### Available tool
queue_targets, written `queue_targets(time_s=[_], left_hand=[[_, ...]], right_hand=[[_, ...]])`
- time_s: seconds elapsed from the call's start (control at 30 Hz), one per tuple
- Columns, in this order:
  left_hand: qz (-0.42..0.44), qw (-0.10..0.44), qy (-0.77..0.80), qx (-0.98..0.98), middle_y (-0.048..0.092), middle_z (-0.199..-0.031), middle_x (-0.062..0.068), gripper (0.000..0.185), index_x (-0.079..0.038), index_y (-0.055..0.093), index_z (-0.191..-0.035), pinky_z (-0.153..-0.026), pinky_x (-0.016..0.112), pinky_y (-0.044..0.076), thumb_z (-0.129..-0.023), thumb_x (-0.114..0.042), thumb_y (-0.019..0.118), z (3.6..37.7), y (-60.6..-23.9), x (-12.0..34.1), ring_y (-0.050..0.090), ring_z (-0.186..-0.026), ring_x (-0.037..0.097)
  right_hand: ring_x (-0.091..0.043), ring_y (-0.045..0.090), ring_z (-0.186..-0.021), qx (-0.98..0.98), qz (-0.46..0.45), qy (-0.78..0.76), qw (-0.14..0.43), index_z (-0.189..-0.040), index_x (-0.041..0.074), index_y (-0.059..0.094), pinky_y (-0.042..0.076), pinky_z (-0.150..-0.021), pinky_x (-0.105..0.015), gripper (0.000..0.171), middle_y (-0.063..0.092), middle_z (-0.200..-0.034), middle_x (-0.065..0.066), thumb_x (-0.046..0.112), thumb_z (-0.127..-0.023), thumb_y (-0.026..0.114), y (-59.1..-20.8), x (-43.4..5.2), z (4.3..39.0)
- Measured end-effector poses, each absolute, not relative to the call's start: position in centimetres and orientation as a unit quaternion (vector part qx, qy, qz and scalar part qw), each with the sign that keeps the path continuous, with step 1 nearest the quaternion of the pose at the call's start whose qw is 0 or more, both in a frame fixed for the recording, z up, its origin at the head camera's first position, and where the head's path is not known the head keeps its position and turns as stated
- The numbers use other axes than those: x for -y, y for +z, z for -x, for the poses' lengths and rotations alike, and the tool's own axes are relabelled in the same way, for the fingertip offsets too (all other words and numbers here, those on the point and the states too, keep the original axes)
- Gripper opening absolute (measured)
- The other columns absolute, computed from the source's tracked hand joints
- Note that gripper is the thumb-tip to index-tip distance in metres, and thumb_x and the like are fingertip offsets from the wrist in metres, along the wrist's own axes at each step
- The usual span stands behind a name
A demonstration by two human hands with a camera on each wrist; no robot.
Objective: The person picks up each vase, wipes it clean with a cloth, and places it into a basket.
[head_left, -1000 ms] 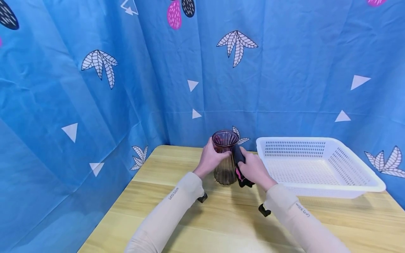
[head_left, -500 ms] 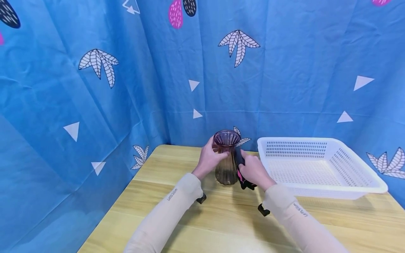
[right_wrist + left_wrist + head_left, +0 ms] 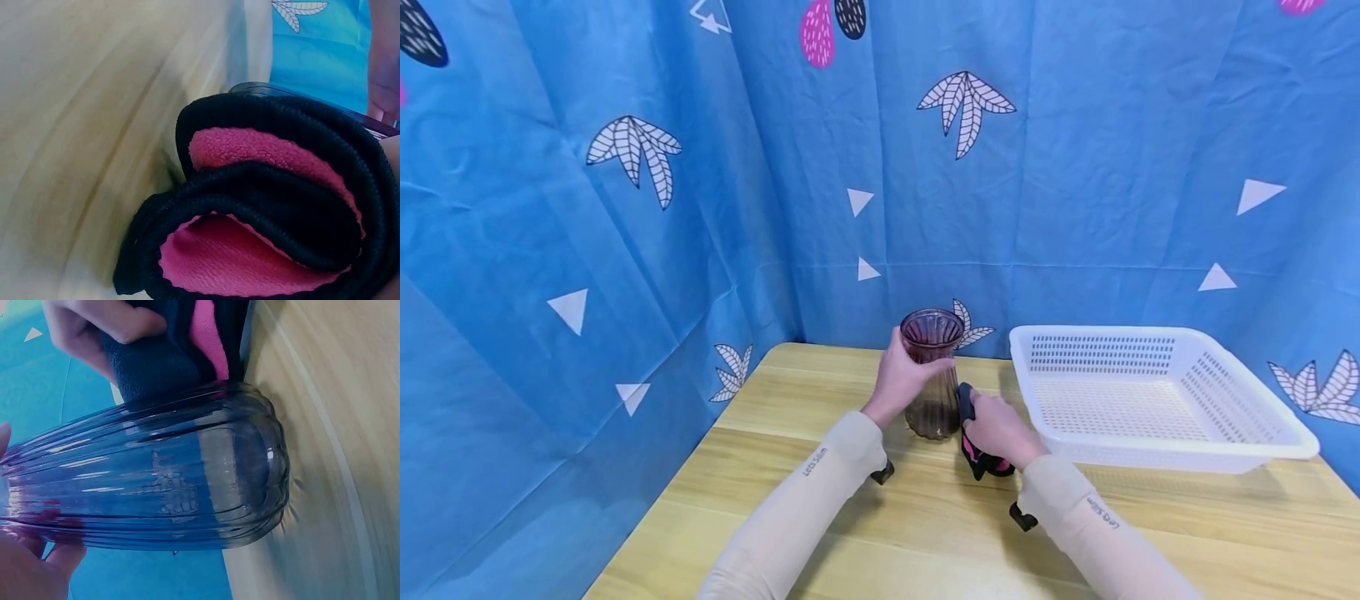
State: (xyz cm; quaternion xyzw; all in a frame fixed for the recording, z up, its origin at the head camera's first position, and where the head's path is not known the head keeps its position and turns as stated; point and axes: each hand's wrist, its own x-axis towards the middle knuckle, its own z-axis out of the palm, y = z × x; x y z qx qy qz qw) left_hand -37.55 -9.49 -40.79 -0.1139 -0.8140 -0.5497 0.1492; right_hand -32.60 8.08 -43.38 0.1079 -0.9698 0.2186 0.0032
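A ribbed, purple-tinted glass vase [image 3: 933, 412] stands on the wooden table, its wide mouth upward. My left hand [image 3: 901, 377] grips it around the neck, with the thumb across the near side. Against its right side, low down, my right hand [image 3: 1002, 427] holds a folded black and pink cloth [image 3: 981, 465]. In the left wrist view the cloth [image 3: 156, 365] touches the lower wall of the vase [image 3: 169, 469]. Fuzzy pink folds with black edging show on the cloth [image 3: 269, 194] in the right wrist view, where most of the vase is hidden behind it.
A white plastic basket [image 3: 1150, 446] with perforated walls stands to the right of my right hand. Behind the table [image 3: 917, 542] hangs a blue patterned curtain [image 3: 1075, 167], which also runs along the left side.
My right hand has slid the cloth down the vase's right side and slightly toward me. The vase has shifted a little left, with my left hand still around its neck.
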Motion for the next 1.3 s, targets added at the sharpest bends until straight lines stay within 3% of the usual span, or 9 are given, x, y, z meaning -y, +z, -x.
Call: queue_targets(time_s=[0.1, 0.2, 0.33, 0.43, 0.6, 0.73, 0.9, 1.1, 1.3], left_hand=[[0.105, 0.156, -0.534, 0.825, 0.056, -0.134, 0.005, 0.098, -0.015, 0.044, -0.145, -0.106, 0.046, 0.047, -0.067, -0.055, 0.089, 37.7, -40.8, 9.6, 0.055, -0.125, 0.023], [0.109, 0.160, -0.516, 0.834, 0.052, -0.129, 0.004, 0.090, -0.015, 0.050, -0.142, -0.104, 0.044, 0.048, -0.069, -0.052, 0.089, 37.8, -40.9, 9.7, 0.052, -0.123, 0.023], [0.116, 0.164, -0.515, 0.834, 0.056, -0.123, 0.000, 0.080, -0.016, 0.056, -0.135, -0.101, 0.041, 0.050, -0.070, -0.049, 0.089, 37.7, -40.8, 9.8, 0.056, -0.117, 0.019], [0.121, 0.172, -0.514, 0.832, 0.061, -0.116, -0.002, 0.073, -0.017, 0.057, -0.129, -0.096, 0.040, 0.052, -0.071, -0.046, 0.090, 37.7, -40.7, 9.8, 0.059, -0.109, 0.017], [0.138, 0.176, -0.524, 0.822, 0.064, -0.106, -0.001, 0.073, -0.015, 0.054, -0.132, -0.092, 0.039, 0.053, -0.072, -0.036, 0.091, 37.8, -40.6, 9.9, 0.060, -0.101, 0.016], [0.146, 0.170, -0.531, 0.817, 0.068, -0.106, -0.002, 0.079, -0.016, 0.051, -0.138, -0.097, 0.043, 0.049, -0.072, -0.034, 0.091, 37.8, -40.7, 10.0, 0.062, -0.105, 0.017], [0.150, 0.155, -0.543, 0.811, 0.071, -0.110, 0.002, 0.073, -0.017, 0.052, -0.135, -0.098, 0.045, 0.050, -0.075, -0.033, 0.089, 37.7, -40.9, 10.1, 0.063, -0.109, 0.019], [0.144, 0.136, -0.561, 0.804, 0.068, -0.118, 0.002, 0.082, -0.017, 0.047, -0.138, -0.093, 0.039, 0.053, -0.073, -0.045, 0.089, 37.6, -41.0, 9.4, 0.063, -0.110, 0.016], [0.118, 0.134, -0.554, 0.813, 0.065, -0.127, 0.004, 0.089, -0.016, 0.043, -0.141, -0.100, 0.041, 0.051, -0.071, -0.048, 0.089, 37.2, -40.7, 9.3, 0.061, -0.117, 0.017]], right_hand=[[-0.031, 0.067, -0.090, 0.967, -0.098, 0.233, -0.005, -0.146, -0.008, 0.045, 0.054, -0.077, -0.045, 0.060, 0.061, -0.128, -0.034, 0.012, -0.093, 0.062, -43.4, -8.2, 32.5], [-0.027, 0.065, -0.075, 0.964, -0.083, 0.252, -0.011, -0.150, -0.004, 0.041, 0.053, -0.068, -0.040, 0.062, 0.059, -0.131, -0.034, 0.014, -0.094, 0.061, -43.0, -8.5, 32.3], [-0.017, 0.051, -0.048, 0.956, -0.079, 0.281, -0.006, -0.155, 0.000, 0.035, 0.045, -0.050, -0.033, 0.064, 0.070, -0.097, -0.026, 0.016, -0.097, 0.058, -42.0, -8.8, 32.1], [-0.014, 0.051, -0.046, 0.949, -0.086, 0.303, 0.019, -0.156, 0.003, 0.033, 0.045, -0.048, -0.031, 0.066, 0.066, -0.079, -0.016, 0.014, -0.096, 0.057, -41.0, -9.0, 31.9], [-0.017, 0.060, -0.051, 0.937, -0.099, 0.329, 0.059, -0.158, 0.006, 0.030, 0.049, -0.051, -0.033, 0.067, 0.067, -0.077, -0.014, 0.013, -0.096, 0.055, -39.0, -9.0, 31.7], [-0.017, 0.059, -0.050, 0.936, -0.109, 0.322, 0.092, -0.158, 0.005, 0.031, 0.049, -0.053, -0.031, 0.067, 0.065, -0.071, -0.011, 0.013, -0.096, 0.055, -37.8, -8.9, 31.7], [-0.017, 0.057, -0.047, 0.936, -0.107, 0.321, 0.094, -0.159, 0.006, 0.028, 0.048, -0.050, -0.032, 0.069, 0.063, -0.068, -0.011, 0.014, -0.096, 0.054, -37.4, -8.8, 31.8], [-0.021, 0.060, -0.059, 0.950, -0.108, 0.284, 0.067, -0.157, -0.001, 0.026, 0.049, -0.057, -0.034, 0.069, 0.068, -0.087, -0.020, 0.014, -0.097, 0.055, -38.6, -8.5, 32.3], [-0.029, 0.066, -0.074, 0.966, -0.103, 0.234, 0.041, -0.152, -0.004, 0.036, 0.053, -0.062, -0.040, 0.065, 0.067, -0.113, -0.031, 0.015, -0.095, 0.061, -40.9, -7.9, 32.7]])
